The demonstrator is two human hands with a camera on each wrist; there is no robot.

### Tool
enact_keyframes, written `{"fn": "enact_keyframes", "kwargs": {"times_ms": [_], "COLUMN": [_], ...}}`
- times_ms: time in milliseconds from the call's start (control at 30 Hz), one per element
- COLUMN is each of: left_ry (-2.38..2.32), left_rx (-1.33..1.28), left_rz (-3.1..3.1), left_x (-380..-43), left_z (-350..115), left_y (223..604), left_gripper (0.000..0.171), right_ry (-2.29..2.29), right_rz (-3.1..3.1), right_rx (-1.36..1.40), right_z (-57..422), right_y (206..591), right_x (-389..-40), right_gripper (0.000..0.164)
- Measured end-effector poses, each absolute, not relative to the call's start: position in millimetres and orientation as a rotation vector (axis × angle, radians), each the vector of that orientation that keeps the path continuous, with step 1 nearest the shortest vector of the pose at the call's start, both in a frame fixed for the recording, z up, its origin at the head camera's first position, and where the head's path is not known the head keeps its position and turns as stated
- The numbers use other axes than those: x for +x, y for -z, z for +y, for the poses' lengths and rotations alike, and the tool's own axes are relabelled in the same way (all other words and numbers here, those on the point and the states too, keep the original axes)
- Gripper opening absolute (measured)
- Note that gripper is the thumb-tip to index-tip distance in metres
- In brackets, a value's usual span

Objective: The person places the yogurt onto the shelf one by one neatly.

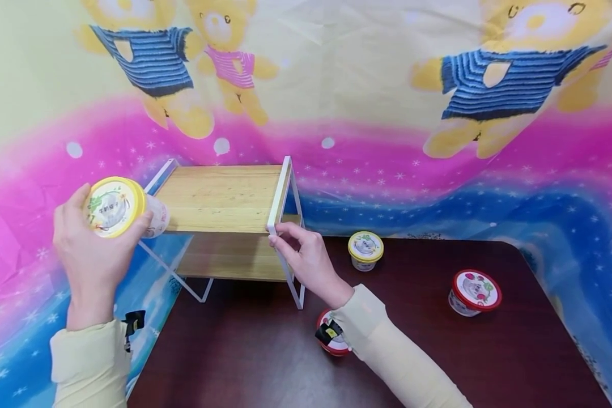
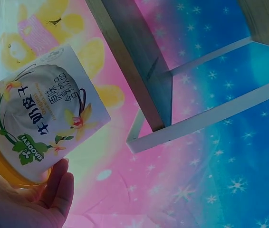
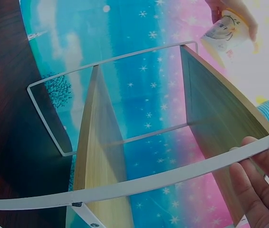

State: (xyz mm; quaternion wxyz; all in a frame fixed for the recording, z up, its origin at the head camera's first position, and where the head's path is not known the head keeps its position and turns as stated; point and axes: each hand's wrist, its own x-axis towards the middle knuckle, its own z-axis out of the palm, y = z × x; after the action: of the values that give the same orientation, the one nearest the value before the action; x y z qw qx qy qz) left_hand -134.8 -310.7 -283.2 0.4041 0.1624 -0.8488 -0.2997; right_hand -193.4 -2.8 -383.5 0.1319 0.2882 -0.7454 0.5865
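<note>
A person's left hand (image 1: 94,255) is curled round a white round tub with a yellow lid (image 1: 113,207). The tub is up in the air by the left end of a two-level shelf with light wood boards and white bars (image 1: 224,195), and it is not touching the shelf. The right hand (image 1: 311,258) pinches the shelf's white bar at the front right corner of the top board.

The left fingers sit near the lid's rim, so the lid might pop off or the tub might slip if the grip gets loose. If the tub swings in too low, it could bump the left bar. The shelf stands near the left edge of the shiny dark brown table (image 1: 413,351), so a hard push or pull could make it slide or tip. A white tub with a red lid (image 1: 330,344) is partly hidden by the right wrist, and a careless sleeve might knock it.
</note>
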Motion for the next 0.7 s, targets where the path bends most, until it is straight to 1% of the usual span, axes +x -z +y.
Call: {"fn": "enact_keyframes", "kwargs": {"times_ms": [200,433,700], "left_ry": [0.821,0.928,0.927], "left_rx": [0.453,0.479,0.46], "left_rz": [-2.161,-2.158,-2.2], "left_x": [-141.5,-148.2,-158.6], "left_z": [-315.2,-311.7,-312.3], "left_y": [284.9,280.7,279.5], "left_gripper": [0.089,0.085,0.087], "right_ry": [-1.698,-1.703,-1.697], "right_rz": [-2.162,-2.162,-2.157], "right_rx": [0.829,0.836,0.837], "right_z": [-3.7,-2.8,-3.2], "right_y": [385.2,384.7,384.9], "right_x": [-193.9,-194.2,-194.2], "right_gripper": [0.017,0.017,0.017]}}
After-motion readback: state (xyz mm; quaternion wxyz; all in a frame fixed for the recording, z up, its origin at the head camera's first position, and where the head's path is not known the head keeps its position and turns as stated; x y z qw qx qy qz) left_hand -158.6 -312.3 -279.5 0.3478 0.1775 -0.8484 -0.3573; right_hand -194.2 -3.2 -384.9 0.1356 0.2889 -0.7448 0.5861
